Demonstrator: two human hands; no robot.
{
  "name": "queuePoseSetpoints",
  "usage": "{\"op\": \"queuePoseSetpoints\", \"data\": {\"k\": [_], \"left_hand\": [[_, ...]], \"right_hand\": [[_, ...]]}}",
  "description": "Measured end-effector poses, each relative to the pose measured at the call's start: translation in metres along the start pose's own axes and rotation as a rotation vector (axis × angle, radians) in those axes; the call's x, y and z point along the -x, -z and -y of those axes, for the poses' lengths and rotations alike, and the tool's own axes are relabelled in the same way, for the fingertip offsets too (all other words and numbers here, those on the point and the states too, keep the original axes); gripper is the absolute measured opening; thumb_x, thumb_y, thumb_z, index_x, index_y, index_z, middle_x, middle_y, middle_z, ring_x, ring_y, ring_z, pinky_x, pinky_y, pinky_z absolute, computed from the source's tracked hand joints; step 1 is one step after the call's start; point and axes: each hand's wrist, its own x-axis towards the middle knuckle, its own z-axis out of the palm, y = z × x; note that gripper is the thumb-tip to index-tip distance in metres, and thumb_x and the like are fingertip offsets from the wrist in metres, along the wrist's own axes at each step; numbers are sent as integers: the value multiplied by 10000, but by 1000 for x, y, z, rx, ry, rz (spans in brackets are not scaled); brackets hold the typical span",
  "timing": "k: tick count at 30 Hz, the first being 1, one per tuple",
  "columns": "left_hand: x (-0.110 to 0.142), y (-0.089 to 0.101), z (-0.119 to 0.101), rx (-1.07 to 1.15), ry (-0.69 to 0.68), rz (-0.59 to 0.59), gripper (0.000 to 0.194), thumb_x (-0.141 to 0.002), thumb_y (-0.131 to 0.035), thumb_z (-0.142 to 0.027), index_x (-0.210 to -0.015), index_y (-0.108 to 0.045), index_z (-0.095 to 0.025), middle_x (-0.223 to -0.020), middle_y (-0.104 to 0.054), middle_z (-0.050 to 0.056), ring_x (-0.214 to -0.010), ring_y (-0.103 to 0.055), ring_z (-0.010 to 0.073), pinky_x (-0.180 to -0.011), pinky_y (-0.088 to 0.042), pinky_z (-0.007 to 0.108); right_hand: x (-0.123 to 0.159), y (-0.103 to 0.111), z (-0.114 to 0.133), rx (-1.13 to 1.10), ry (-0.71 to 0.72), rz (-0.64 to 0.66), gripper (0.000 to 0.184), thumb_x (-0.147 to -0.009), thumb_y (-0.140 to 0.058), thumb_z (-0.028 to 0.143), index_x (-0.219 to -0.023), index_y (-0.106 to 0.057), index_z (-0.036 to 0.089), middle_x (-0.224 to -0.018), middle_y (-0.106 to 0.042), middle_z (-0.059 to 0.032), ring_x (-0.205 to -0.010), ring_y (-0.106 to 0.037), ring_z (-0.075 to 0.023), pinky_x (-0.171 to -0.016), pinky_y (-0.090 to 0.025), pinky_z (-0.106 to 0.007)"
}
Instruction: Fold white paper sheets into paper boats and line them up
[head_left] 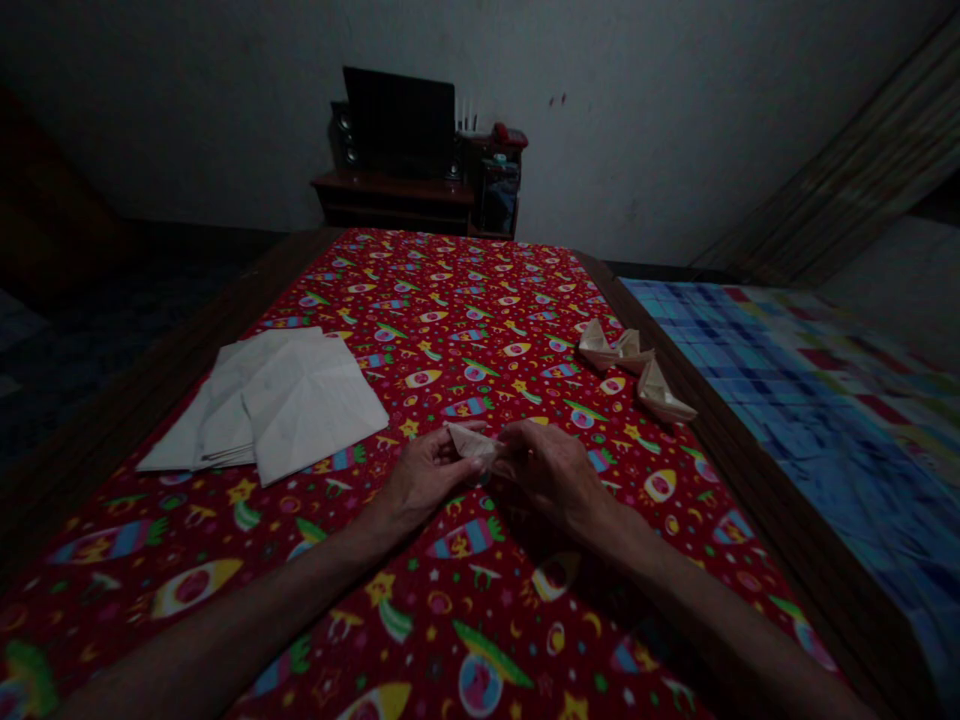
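Between my two hands is a small piece of folded paper (474, 446), pale and roughly triangular. My left hand (431, 465) pinches its left side, with the thumb along the lower edge. The fingers of my right hand (551, 470) are closed on its right end, and that end is partly hidden behind them. To the left lies a fanned stack of white paper sheets (311, 400) with crease lines. Over on the right rest several folded paper boats (664, 393), close together near the table's edge.
A red cloth with a rocket print (465, 300) covers the long table. Beyond it, a monitor (401, 120) with speakers stands on a dark wooden desk (390, 190) by the wall. At right is a bed with a blue checked cover (750, 400).
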Motion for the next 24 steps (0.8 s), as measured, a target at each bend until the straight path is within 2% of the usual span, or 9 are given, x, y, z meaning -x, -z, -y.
{"op": "queuePoseSetpoints", "data": {"k": [3, 9, 12, 14, 17, 20, 22, 24], "left_hand": [[1, 0, 1, 38, 42, -17, 316, -594, -782, -329, -815, -677, -129, -791, -715, 29, -690, -656, 146, -693, -534, 255], [1, 3, -3, 66, 25, -72, 406, -670, -723, -462, -872, -692, -111, -837, -719, 62, -751, -681, 171, -765, -546, 280], [-1, 5, -2, 131, 8, -92, 383, -674, -720, -471, -809, -699, -113, -784, -714, 58, -746, -678, 159, -781, -533, 262], [-1, 7, -3, 136, -14, -92, 364, -681, -710, -474, -766, -698, -121, -764, -708, 47, -745, -669, 154, -778, -527, 258], [-1, 10, -8, -99, -88, -76, 323, -734, -658, -457, -743, -709, -139, -754, -701, 38, -753, -651, 164, -753, -518, 260], [-2, 15, -14, -385, -259, -130, 220, -741, -655, -380, -752, -730, -174, -829, -696, 32, -806, -630, 171, -767, -496, 252], [-3, 18, -15, -452, -354, -162, 168, -733, -660, -339, -763, -742, -195, -845, -681, 27, -807, -618, 164, -750, -491, 243], [-4, 19, -13, -469, -379, -138, 153, -737, -660, -320, -799, -749, -213, -837, -665, 24, -805, -609, 160, -735, -489, 241]], "right_hand": [[-1, 5, 0, 60, 70, -34, 139, -853, -575, 311, -904, -557, 183, -804, -641, -49, -730, -560, -171, -698, -394, -290], [-7, 26, -4, 17, 11, -101, 160, -860, -562, 340, -891, -581, 184, -895, -615, -76, -818, -564, -189, -723, -431, -303], [-7, 28, -10, -67, 10, -70, 158, -840, -591, 343, -869, -611, 189, -996, -595, -91, -902, -564, -197, -755, -454, -300], [-6, 27, -14, -108, -2, -24, 145, -859, -564, 319, -841, -624, 189, -944, -620, -77, -857, -586, -184, -731, -460, -285], [-4, 28, -17, -88, -48, 54, 139, -879, -523, 265, -837, -624, 180, -812, -642, -57, -724, -589, -159, -650, -447, -262], [-3, 33, -17, -24, 36, 142, 99, -869, -506, 183, -843, -601, 171, -821, -633, -59, -721, -563, -151, -639, -419, -253], [-4, 35, -17, 23, 105, 178, 124, -869, -473, 126, -824, -581, 168, -817, -617, -59, -729, -546, -146, -645, -406, -249], [-5, 35, -17, 63, 138, 175, 166, -875, -439, 95, -797, -566, 167, -804, -601, -60, -722, -532, -140, -642, -398, -244]]}}
